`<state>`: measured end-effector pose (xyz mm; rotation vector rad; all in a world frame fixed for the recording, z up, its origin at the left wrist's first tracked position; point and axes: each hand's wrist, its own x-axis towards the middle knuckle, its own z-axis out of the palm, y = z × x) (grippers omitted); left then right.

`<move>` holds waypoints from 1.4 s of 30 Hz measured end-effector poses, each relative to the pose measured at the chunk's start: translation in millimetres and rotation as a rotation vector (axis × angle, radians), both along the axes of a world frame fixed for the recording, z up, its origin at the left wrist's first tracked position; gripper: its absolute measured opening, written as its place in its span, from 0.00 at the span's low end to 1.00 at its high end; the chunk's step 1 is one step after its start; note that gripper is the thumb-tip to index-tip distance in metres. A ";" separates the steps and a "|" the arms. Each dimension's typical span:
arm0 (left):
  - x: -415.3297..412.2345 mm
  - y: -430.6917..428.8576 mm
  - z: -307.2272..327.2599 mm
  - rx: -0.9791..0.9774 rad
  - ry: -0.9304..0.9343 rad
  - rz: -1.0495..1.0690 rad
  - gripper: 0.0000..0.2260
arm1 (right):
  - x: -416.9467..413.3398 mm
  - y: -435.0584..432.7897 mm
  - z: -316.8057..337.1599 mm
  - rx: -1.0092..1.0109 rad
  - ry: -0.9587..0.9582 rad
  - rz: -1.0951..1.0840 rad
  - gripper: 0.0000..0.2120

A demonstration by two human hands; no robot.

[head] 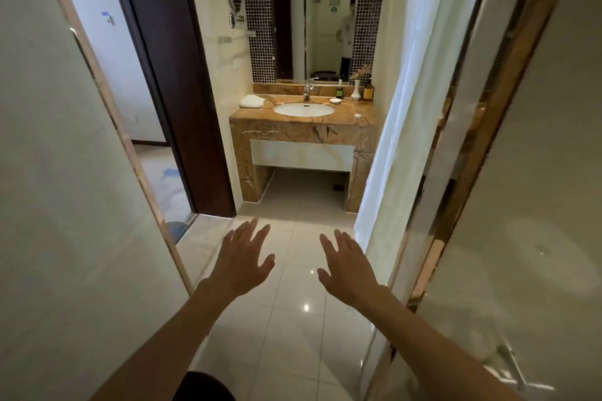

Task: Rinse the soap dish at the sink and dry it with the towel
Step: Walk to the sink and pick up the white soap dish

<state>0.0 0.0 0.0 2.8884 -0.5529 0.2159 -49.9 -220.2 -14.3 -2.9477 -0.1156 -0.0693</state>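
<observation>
A small white soap dish [335, 100] sits on the brown marble counter [345, 115], to the right of the oval white sink [304, 109]. A chrome tap [308, 90] stands behind the basin. On the counter's left end lies a folded white towel [252, 101]. My left hand [245, 259] and my right hand [346, 265] are stretched out in front of me over the tiled floor, palms down, fingers spread, holding nothing. Both are far from the counter.
A dark door frame [169, 75] stands at the left, a white curtain [400, 101] and glass panels at the right. A green bottle [339, 92], a white vase [356, 89] and an amber bottle [368, 90] line the counter's back right. A mirror [332, 10] hangs above.
</observation>
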 end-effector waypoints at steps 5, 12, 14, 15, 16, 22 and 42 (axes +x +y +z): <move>47.3 -0.1 -12.1 -0.003 0.012 0.016 0.29 | 52.9 0.1 -12.5 -0.016 -0.013 0.001 0.32; 154.0 -6.8 -26.7 -0.017 0.033 0.013 0.29 | 163.9 -1.7 -32.4 -0.060 -0.031 0.010 0.30; 189.1 -6.2 -24.6 -0.019 0.040 0.005 0.28 | 198.7 -4.1 -31.8 -0.064 -0.029 0.017 0.29; 206.1 -5.3 -22.8 -0.017 0.042 0.001 0.28 | 215.3 -5.1 -29.4 -0.068 -0.038 0.019 0.29; 222.8 -4.3 -20.5 -0.005 0.046 0.001 0.28 | 231.7 -6.3 -26.0 -0.073 -0.050 0.015 0.28; 310.9 -12.2 -17.5 -0.020 0.077 -0.026 0.29 | 315.0 -15.6 -17.4 -0.023 -0.083 -0.061 0.23; 631.7 -125.5 -24.2 -0.014 0.091 -0.082 0.30 | 620.6 -100.6 -41.9 0.057 -0.102 -0.076 0.24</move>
